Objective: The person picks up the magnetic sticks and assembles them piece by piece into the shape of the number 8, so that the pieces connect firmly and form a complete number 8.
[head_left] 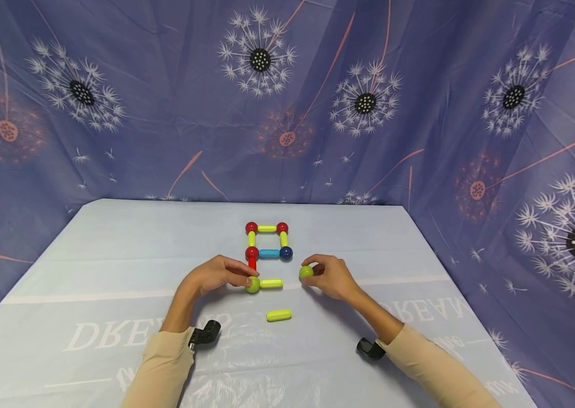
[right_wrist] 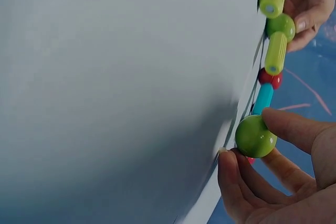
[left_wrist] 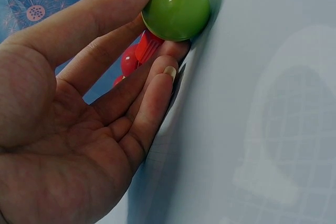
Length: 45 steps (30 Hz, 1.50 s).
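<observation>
My left hand pinches a green ball between thumb and fingers. From that ball a red rod runs up to a red ball, and a yellow-green rod points right. To the right, my right hand holds another green ball by its thumb and fingertips, apart from the rod's free end. Beyond the hands lies a square of rods and balls, with a blue rod and a dark blue ball along its near side.
A loose yellow-green rod lies nearer to me on the pale, printed table cover. Behind the table hangs a blue-purple cloth with dandelion prints. Black wrist cameras sit at both cuffs.
</observation>
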{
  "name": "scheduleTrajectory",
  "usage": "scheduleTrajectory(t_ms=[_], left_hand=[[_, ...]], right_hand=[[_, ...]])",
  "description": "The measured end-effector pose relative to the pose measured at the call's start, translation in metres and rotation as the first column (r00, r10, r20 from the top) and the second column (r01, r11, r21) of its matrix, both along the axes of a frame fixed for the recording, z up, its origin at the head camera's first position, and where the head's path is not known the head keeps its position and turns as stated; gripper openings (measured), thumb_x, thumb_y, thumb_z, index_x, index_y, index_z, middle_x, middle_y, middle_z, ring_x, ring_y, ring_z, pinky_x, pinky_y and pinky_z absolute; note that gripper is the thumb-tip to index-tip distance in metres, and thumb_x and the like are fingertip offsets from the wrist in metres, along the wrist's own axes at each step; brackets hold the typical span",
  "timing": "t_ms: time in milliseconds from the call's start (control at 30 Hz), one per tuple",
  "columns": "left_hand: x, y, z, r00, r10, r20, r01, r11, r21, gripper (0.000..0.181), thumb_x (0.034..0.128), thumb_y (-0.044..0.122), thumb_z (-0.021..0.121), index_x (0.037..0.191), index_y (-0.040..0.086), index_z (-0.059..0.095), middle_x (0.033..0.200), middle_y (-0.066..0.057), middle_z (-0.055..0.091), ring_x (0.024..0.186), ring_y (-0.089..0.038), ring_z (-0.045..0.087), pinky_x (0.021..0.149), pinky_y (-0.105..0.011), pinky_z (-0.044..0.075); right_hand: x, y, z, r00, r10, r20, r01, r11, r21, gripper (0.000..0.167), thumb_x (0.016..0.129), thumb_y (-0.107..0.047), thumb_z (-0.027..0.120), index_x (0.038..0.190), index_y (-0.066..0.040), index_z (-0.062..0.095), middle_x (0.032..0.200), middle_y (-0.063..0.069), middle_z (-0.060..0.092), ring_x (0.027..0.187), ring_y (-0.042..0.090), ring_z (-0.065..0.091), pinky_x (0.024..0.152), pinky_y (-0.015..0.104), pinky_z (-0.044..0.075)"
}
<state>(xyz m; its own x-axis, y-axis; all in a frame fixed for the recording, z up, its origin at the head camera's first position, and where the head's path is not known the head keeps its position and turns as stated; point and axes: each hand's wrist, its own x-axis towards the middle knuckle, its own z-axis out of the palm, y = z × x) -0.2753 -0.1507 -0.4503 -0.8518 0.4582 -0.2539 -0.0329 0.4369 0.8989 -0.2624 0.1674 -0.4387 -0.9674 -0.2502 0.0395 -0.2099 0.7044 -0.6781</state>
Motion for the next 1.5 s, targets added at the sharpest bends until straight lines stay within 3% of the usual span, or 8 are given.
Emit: scheduleTrajectory(t_ms=[300,1500], left_hand=[[-0.001,0.0,0.001,1.0,-0.003,-0.004,0.002,1.0,-0.008,0.032,0.0874,0.029,0.079,0.118,0.018,0.078,0.117,0.002,0.075,0.108,-0.016,0.062,0.092,-0.035,0.047],[0.001,0.002,0.001,1.0,0.01,0.007,-0.01,1.0,0.009,0.032,0.0871,0.028,0.079,0.117,0.017,0.078,0.116,0.001,0.076,0.11,-0.016,0.062,0.092,-0.035,0.047]], right_hand=[[0.006,-0.013,0.001,0.998,0.065,0.018,-0.065,0.998,-0.014,0.032,0.081,-0.016,0.085,0.112,-0.015,0.075,0.103,0.006,0.076,0.093,0.021,0.071,0.071,0.032,0.056],[0.012,-0.028,-0.001,0.989,0.141,0.034,-0.142,0.99,0.006,0.034,0.083,-0.018,0.083,0.115,-0.014,0.074,0.104,0.004,0.076,0.092,0.019,0.071,0.075,0.033,0.057]])
